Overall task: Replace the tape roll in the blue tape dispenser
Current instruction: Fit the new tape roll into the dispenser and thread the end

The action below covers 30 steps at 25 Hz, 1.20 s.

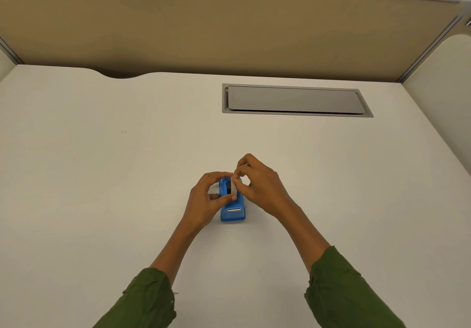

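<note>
- The blue tape dispenser (232, 209) sits on the desk (102, 174) in front of us, cutter end toward us, and both our hands meet at its far end, where the roll well is.
- In that well we see a whitish tape roll (234, 188) on a dark hub; whether it is going in or coming out, we cannot tell.
- Our right hand (260, 187) is pinched with fingertips on the top of the roll, other fingers curled.
- Our left hand (206, 197) curves round the dispenser's left side, thumb and fingers bracing the body rather than closing fully.
- To do this step well, we judge the left hand should hold the body flat while the right moves the roll straight along the slot, hub ends level, without twisting.
- Farther off lie a closed grey cable hatch (295, 100) and the beige partition (229, 29).
</note>
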### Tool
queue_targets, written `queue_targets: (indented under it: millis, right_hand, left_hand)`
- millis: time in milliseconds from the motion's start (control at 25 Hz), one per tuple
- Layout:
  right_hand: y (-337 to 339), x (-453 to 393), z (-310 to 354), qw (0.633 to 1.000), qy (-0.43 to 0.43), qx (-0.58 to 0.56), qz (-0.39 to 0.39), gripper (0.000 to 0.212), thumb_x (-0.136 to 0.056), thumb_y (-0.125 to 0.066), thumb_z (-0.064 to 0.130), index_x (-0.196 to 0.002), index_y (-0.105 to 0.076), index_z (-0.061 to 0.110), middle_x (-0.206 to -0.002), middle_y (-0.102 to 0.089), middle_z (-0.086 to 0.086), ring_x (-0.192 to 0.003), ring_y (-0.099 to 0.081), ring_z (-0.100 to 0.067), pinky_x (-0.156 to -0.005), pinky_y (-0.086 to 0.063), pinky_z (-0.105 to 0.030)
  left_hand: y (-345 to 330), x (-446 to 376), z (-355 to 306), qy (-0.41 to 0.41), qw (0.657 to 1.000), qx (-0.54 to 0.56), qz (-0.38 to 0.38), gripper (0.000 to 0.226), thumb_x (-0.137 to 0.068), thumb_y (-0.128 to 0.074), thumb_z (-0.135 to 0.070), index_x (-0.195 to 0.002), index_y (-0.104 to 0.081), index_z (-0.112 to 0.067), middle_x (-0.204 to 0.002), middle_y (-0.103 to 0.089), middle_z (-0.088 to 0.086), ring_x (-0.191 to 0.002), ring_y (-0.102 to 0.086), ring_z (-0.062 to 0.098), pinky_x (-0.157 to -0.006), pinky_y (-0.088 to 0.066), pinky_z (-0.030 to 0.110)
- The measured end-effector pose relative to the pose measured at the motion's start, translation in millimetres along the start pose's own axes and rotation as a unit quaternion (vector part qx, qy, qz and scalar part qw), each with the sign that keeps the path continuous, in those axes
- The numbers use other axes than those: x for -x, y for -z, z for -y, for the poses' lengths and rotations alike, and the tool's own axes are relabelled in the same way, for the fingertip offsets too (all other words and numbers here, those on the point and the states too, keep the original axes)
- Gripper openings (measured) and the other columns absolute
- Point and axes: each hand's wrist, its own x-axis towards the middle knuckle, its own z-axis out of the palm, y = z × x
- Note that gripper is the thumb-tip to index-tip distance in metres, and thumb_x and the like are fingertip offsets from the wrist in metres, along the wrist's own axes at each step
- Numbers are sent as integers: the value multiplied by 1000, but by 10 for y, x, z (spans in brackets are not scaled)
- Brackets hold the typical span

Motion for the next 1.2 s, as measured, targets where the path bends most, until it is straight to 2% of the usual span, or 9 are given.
queue_targets:
  millis: [80, 200, 440, 640, 720, 840, 960, 1080, 1200]
  right_hand:
    - [3, 9, 35, 1000, -10, -24, 7, 8, -87, -56, 18, -91, -59, 12, -100, -55, -1, -83, -52, -13, -68, -52, -34]
    - [8, 11, 35, 996, -37, -78, 22, 5, -88, -54, 15, -89, -58, 12, -91, -53, 2, -84, -54, -16, -73, -51, -36]
    - [-3, -33, 11, 993, -47, -102, 28, 9, -92, -51, 17, -92, -58, 12, -90, -54, 4, -84, -54, -13, -75, -49, -31]
    - [18, -43, 49, 994, -49, -94, 30, 12, -94, -48, 18, -94, -58, 11, -93, -55, 2, -85, -52, -14, -76, -47, -31]
    - [13, -9, 73, 994, -55, -89, 37, 12, -94, -47, 17, -93, -58, 11, -95, -55, -1, -85, -52, -15, -77, -47, -32]
    - [-9, 71, 124, 992, -68, -98, 49, 14, -94, -45, 15, -90, -57, 11, -94, -49, 3, -84, -53, -16, -78, -50, -36]
    - [6, 121, 160, 992, -72, -82, 57, 15, -94, -43, 13, -90, -56, 9, -99, -50, -4, -85, -52, -18, -77, -50, -40]
    - [26, 174, 162, 998, -40, -16, 54, 13, -94, -44, 10, -91, -57, 10, -103, -51, -6, -89, -50, -22, -77, -48, -41]
    - [29, 216, 161, 998, -36, 4, 43, 13, -93, -47, 5, -99, -58, 8, -109, -53, -9, -94, -50, -24, -82, -47, -41]
  left_hand:
    - [0, 4, -6, -8, 1000, 2, 4, 44, -74, -74, -14, -112, -55, -24, -116, -56, -1, -97, -55, 8, -69, -50, 4]
    - [1, -4, -2, -6, 1000, 0, 7, 47, -73, -74, -12, -115, -55, -21, -118, -55, -2, -101, -54, 11, -70, -51, 6]
    - [-16, -23, 25, 10, 1000, -9, 3, 54, -73, -74, -12, -120, -50, -19, -126, -53, 3, -106, -51, 12, -67, -51, 10]
    - [25, -9, 4, 18, 999, 21, 29, 62, -70, -77, -22, -125, -47, -24, -128, -53, -1, -114, -52, 15, -80, -50, 21]
    - [40, 8, -10, 14, 999, 29, 31, 59, -75, -73, -25, -128, -46, -24, -130, -52, -1, -114, -51, 13, -79, -48, 17]
    - [54, 16, -19, -4, 999, 6, 34, 49, -81, -66, -26, -128, -49, -25, -131, -53, -1, -112, -51, 10, -70, -49, 7]
    - [62, 14, -20, -25, 999, -1, 42, 46, -81, -65, -24, -125, -52, -26, -127, -54, -1, -109, -52, 10, -71, -50, 5]
    - [53, 18, -34, -43, 998, -3, 37, 42, -79, -69, -22, -119, -55, -28, -120, -56, -3, -106, -53, 9, -71, -50, 7]
    - [36, 25, -30, -55, 998, -11, 25, 41, -77, -71, -19, -112, -55, -32, -117, -55, -6, -103, -54, 8, -69, -50, 6]
